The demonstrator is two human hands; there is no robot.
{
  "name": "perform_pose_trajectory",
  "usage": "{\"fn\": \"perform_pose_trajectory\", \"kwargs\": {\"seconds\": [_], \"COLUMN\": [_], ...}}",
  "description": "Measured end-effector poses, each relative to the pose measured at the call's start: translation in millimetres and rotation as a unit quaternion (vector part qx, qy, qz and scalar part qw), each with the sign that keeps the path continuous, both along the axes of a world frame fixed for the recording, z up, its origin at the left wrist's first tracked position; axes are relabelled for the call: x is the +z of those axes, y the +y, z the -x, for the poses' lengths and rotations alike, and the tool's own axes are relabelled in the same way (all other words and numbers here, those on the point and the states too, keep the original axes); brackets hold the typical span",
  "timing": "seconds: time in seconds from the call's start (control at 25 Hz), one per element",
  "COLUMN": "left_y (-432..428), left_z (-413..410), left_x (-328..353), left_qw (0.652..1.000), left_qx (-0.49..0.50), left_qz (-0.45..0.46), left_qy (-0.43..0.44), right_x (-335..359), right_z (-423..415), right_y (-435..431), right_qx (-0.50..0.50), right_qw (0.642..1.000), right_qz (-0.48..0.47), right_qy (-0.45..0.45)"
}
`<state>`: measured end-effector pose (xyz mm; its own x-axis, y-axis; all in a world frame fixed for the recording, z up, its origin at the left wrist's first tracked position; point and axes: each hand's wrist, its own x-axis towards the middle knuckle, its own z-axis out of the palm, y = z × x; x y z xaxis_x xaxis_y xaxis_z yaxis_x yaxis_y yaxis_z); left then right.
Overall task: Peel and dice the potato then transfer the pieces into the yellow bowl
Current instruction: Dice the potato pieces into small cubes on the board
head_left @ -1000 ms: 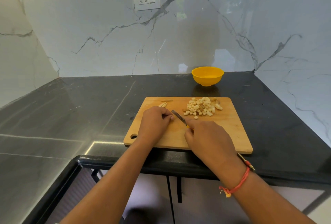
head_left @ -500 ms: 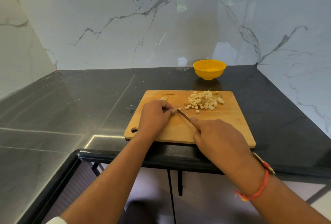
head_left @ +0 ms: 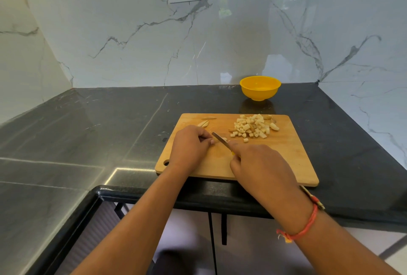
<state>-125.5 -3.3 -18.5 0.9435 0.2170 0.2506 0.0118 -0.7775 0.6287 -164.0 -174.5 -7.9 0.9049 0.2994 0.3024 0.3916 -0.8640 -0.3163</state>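
At the centre of the frame, the left hand [head_left: 189,145] rests on the cutting board [head_left: 288,155] with its fingers curled under. The fingertips press down on a small pale potato piece [head_left: 223,139], which is mostly hidden by the fingers, so its shape is hard to make out. Just right of it, the right hand [head_left: 262,169] grips a knife [head_left: 220,139]. Its fingers are wrapped round the handle, of which only a sliver of yellow shows, and the forefinger lies stretched along the back of the blade. The blade slants up and to the left, with its tip just beside the left fingertips and its edge at the potato piece.

Toward the upper right of the board lies a heap of diced potato [head_left: 253,128], apart from both hands. Two uncut slices [head_left: 203,123] sit just above the left hand, near the board's top edge. The yellow bowl [head_left: 260,88] stands on the dark counter [head_left: 110,120] above the board, near the marble wall, with no pieces visible in it. A red thread bracelet [head_left: 305,227] circles the right wrist at the lower right.
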Motion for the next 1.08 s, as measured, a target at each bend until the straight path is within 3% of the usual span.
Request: {"fn": "perform_pose_trajectory", "kwargs": {"seconds": [0.28,0.6,0.84,1.08], "left_y": [0,-1,2,3], "left_z": [-3,-2,-4,-1], "left_x": [0,0,4,3], "left_qw": [1.000,1.000,0.999,0.999], "left_qx": [0.005,0.017,0.006,0.022], "left_qz": [0.002,0.017,0.005,0.011], "left_qy": [-0.001,0.000,0.037,0.023], "right_x": [-2,4,10,0], "right_z": [-22,11,11,-4], "right_y": [18,-18,-14,11], "right_qx": [0.014,0.011,0.007,0.011], "right_qw": [0.999,0.997,1.000,1.000], "right_qz": [0.011,0.043,0.008,0.004], "right_qy": [0.034,0.058,-0.010,-0.008]}}
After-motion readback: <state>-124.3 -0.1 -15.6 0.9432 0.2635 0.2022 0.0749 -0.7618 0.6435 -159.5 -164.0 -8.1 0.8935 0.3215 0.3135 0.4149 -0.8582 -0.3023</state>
